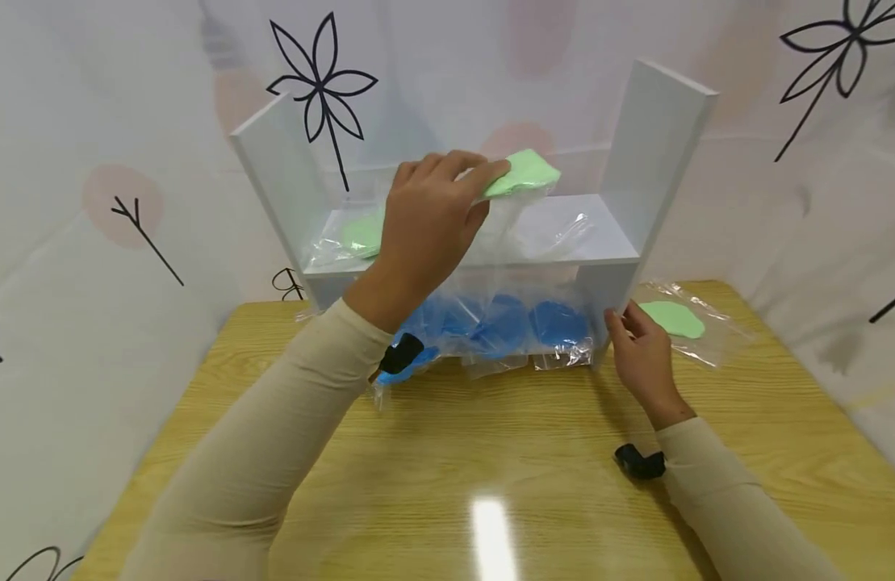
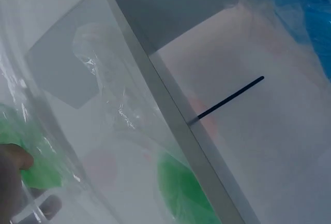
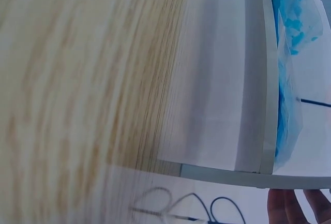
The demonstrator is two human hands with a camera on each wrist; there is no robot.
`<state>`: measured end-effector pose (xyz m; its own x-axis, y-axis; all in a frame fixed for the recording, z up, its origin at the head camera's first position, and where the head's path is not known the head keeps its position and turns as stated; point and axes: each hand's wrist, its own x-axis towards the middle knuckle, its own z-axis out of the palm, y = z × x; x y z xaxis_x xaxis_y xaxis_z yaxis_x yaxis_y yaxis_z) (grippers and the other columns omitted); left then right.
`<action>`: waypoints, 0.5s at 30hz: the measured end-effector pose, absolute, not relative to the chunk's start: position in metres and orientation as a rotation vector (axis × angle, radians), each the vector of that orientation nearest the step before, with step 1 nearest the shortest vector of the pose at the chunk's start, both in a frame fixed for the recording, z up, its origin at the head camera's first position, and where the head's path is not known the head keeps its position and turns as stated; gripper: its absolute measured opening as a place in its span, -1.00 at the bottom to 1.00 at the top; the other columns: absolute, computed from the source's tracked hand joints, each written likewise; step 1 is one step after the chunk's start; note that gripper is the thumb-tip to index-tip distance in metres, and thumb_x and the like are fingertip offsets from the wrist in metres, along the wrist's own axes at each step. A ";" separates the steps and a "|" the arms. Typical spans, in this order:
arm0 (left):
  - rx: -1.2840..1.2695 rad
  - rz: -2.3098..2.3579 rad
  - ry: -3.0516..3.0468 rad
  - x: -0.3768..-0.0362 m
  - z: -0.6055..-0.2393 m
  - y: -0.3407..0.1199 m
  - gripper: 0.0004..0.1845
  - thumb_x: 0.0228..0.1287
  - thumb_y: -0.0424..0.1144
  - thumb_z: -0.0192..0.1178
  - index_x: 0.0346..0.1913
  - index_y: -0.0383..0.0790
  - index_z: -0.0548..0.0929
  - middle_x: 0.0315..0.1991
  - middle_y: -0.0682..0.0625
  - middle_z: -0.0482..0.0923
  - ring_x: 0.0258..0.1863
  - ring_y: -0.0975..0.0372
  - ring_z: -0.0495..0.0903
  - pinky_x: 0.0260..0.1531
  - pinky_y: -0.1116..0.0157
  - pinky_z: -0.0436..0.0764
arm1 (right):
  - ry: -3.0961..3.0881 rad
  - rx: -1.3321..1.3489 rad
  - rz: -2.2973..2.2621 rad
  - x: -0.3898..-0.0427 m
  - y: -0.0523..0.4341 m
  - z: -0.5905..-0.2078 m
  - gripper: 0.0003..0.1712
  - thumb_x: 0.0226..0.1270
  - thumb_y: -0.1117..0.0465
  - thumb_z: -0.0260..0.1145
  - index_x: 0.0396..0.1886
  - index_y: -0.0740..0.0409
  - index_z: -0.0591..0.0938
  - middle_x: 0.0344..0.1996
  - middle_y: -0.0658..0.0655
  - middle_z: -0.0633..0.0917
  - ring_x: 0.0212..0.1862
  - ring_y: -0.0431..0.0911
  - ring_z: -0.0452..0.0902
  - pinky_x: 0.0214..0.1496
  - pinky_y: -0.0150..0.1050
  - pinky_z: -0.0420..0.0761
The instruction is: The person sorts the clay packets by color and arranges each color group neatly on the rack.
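My left hand (image 1: 432,218) pinches a clear plastic bag with a light green piece (image 1: 523,172) inside, held above the upper board of a white shelf (image 1: 658,153). The left wrist view shows its fingertips (image 2: 20,157) on the bag, beside the green. Down at the right side panel, my right hand (image 1: 643,355) grips the panel's edge, its fingers (image 3: 295,206) showing below that panel in the right wrist view. Another bagged green piece (image 1: 361,234) lies on the upper board at the left, partly behind my left hand.
Bags of blue pieces (image 1: 559,323) line the lower board, some hanging over its front edge. To the right of the shelf, a bagged green piece (image 1: 675,319) lies on the wooden table (image 1: 447,452). A patterned cloth (image 1: 164,97) hangs behind.
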<state>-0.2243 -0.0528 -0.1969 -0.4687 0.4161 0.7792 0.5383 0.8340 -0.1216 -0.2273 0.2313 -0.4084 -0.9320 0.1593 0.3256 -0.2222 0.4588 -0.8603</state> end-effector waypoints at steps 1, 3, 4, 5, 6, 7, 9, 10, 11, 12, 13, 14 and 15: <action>-0.680 -0.153 -2.121 -0.229 -0.195 -0.049 -0.68 0.43 -0.17 0.20 0.20 0.05 0.68 0.08 -0.01 0.68 0.09 0.04 0.62 0.06 0.07 0.54 | -2.351 0.056 1.468 -0.228 0.231 -0.409 -0.45 0.58 0.01 0.06 0.48 -0.02 0.39 0.35 0.22 0.52 0.30 0.20 0.51 0.22 0.03 0.60; -0.647 -0.119 -2.095 -0.237 -0.191 -0.042 -0.69 0.46 -0.15 0.16 0.18 0.07 0.68 0.03 -0.04 0.63 0.06 0.03 0.55 0.03 0.07 0.49 | -2.345 0.063 1.466 -0.228 0.230 -0.409 -0.46 0.58 0.03 0.07 0.48 0.00 0.40 0.34 0.23 0.53 0.30 0.21 0.51 0.22 0.05 0.59; -0.629 -0.109 -2.078 -0.241 -0.189 -0.038 -0.70 0.47 -0.14 0.14 0.17 0.08 0.69 0.00 -0.06 0.61 0.03 0.02 0.53 0.00 0.07 0.46 | -2.344 0.068 1.459 -0.228 0.230 -0.408 -0.46 0.58 0.03 0.07 0.47 0.01 0.40 0.34 0.24 0.53 0.30 0.21 0.51 0.22 0.06 0.60; -0.611 -0.100 -2.062 -0.244 -0.188 -0.035 -0.70 0.49 -0.14 0.12 0.17 0.08 0.69 -0.03 -0.07 0.59 0.01 0.03 0.50 -0.02 0.07 0.44 | -2.342 0.076 1.455 -0.228 0.229 -0.408 -0.46 0.58 0.03 0.06 0.47 0.03 0.41 0.33 0.25 0.53 0.30 0.22 0.51 0.22 0.09 0.59; -0.593 -0.088 -2.047 -0.248 -0.187 -0.032 -0.70 0.50 -0.15 0.09 0.17 0.08 0.69 -0.06 -0.07 0.57 -0.02 0.03 0.49 -0.05 0.08 0.42 | -2.344 0.079 1.448 -0.227 0.229 -0.408 -0.46 0.58 0.03 0.06 0.47 0.04 0.41 0.33 0.26 0.54 0.30 0.22 0.51 0.21 0.05 0.60; -0.576 -0.080 -2.038 -0.252 -0.187 -0.028 -0.70 0.51 -0.16 0.07 0.17 0.07 0.69 -0.09 -0.07 0.56 -0.05 0.04 0.48 -0.07 0.09 0.41 | -2.342 0.082 1.442 -0.227 0.228 -0.407 -0.46 0.58 0.03 0.06 0.46 0.05 0.41 0.32 0.27 0.54 0.29 0.23 0.51 0.20 -0.02 0.62; -0.545 -0.063 -2.051 -0.259 -0.188 -0.021 -0.70 0.52 -0.15 0.06 0.15 0.09 0.70 -0.13 -0.07 0.55 -0.07 0.04 0.47 -0.09 0.10 0.41 | -2.341 0.086 1.431 -0.226 0.228 -0.407 -0.45 0.58 0.02 0.07 0.46 0.06 0.42 0.31 0.27 0.55 0.29 0.23 0.52 0.19 -0.10 0.63; -0.526 -0.040 -2.075 -0.262 -0.190 -0.017 -0.71 0.51 -0.15 0.07 0.15 0.11 0.70 -0.15 -0.06 0.55 -0.07 0.06 0.48 -0.09 0.11 0.42 | -2.341 0.086 1.426 -0.226 0.228 -0.407 -0.45 0.58 0.01 0.07 0.45 0.06 0.43 0.31 0.26 0.56 0.28 0.22 0.52 0.16 -0.18 0.63; -0.511 -0.017 -2.106 -0.264 -0.191 -0.013 -0.71 0.51 -0.15 0.07 0.15 0.13 0.69 -0.15 -0.05 0.55 -0.07 0.07 0.49 -0.09 0.12 0.43 | -2.342 0.084 1.423 -0.226 0.228 -0.407 -0.45 0.57 0.01 0.07 0.45 0.06 0.43 0.31 0.26 0.56 0.28 0.22 0.53 0.14 -0.25 0.62; -0.499 0.006 -2.142 -0.267 -0.194 -0.010 -0.70 0.50 -0.15 0.08 0.15 0.15 0.69 -0.15 -0.04 0.55 -0.07 0.08 0.49 -0.09 0.12 0.45 | -2.344 0.082 1.419 -0.226 0.229 -0.408 -0.45 0.57 0.01 0.07 0.45 0.05 0.43 0.31 0.25 0.56 0.28 0.21 0.53 0.12 -0.31 0.61; -0.486 0.028 -2.190 -0.268 -0.196 -0.007 -0.70 0.50 -0.14 0.09 0.16 0.19 0.68 -0.15 -0.02 0.55 -0.07 0.09 0.50 -0.08 0.13 0.46 | -2.343 0.081 1.418 -0.226 0.229 -0.408 -0.45 0.57 0.01 0.07 0.45 0.05 0.43 0.31 0.25 0.56 0.28 0.20 0.53 0.12 -0.30 0.61; -0.477 0.049 -2.243 -0.270 -0.198 -0.004 -0.70 0.50 -0.13 0.09 0.17 0.21 0.67 -0.14 -0.01 0.54 -0.06 0.10 0.50 -0.07 0.13 0.47 | -2.343 0.080 1.418 -0.225 0.229 -0.408 -0.45 0.57 0.01 0.07 0.46 0.05 0.43 0.31 0.24 0.56 0.28 0.20 0.53 0.15 -0.23 0.62; -0.472 0.063 -2.293 -0.271 -0.201 -0.001 -0.69 0.50 -0.13 0.09 0.18 0.23 0.66 -0.12 0.00 0.54 -0.06 0.11 0.49 -0.06 0.13 0.47 | -2.340 0.081 1.419 -0.225 0.229 -0.408 -0.45 0.58 0.01 0.07 0.46 0.05 0.42 0.31 0.25 0.56 0.28 0.20 0.53 0.16 -0.19 0.63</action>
